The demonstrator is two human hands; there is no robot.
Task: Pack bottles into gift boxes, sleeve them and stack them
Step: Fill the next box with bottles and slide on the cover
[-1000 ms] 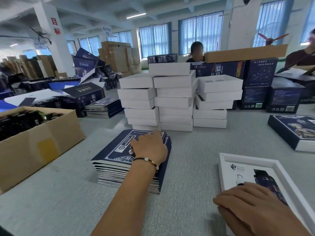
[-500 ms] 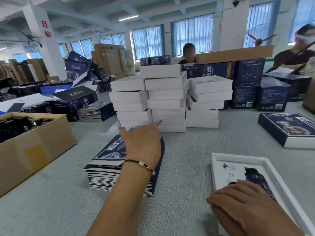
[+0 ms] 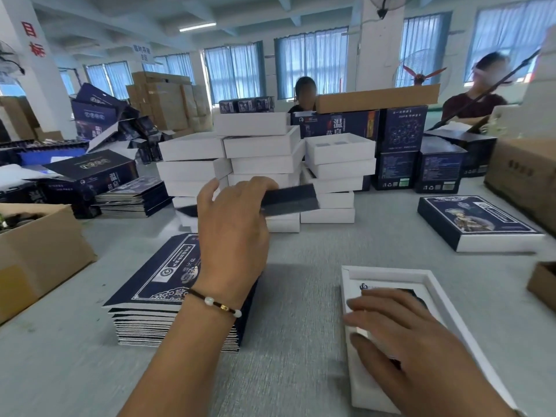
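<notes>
My left hand (image 3: 233, 227) grips a flat dark blue sleeve (image 3: 288, 200) and holds it in the air above the pile of flat sleeves (image 3: 159, 284). My right hand (image 3: 400, 335) rests with straight fingers on the insert of an open white gift box (image 3: 436, 299) at the near right; a dark bottle shows partly under the fingers. Three piles of white gift boxes (image 3: 264, 164) stand behind the lifted sleeve. One sleeved box (image 3: 478, 224) lies at the right.
A cardboard carton (image 3: 39, 254) with dark bottles stands at the left, another carton (image 3: 523, 176) at the right edge. Dark blue cartons (image 3: 400, 145) and two seated people are behind the white piles. More flat sleeves (image 3: 132, 197) lie at the back left.
My left hand has picked the top sleeve off the pile and raised it up and to the right. My right hand stays on the open box.
</notes>
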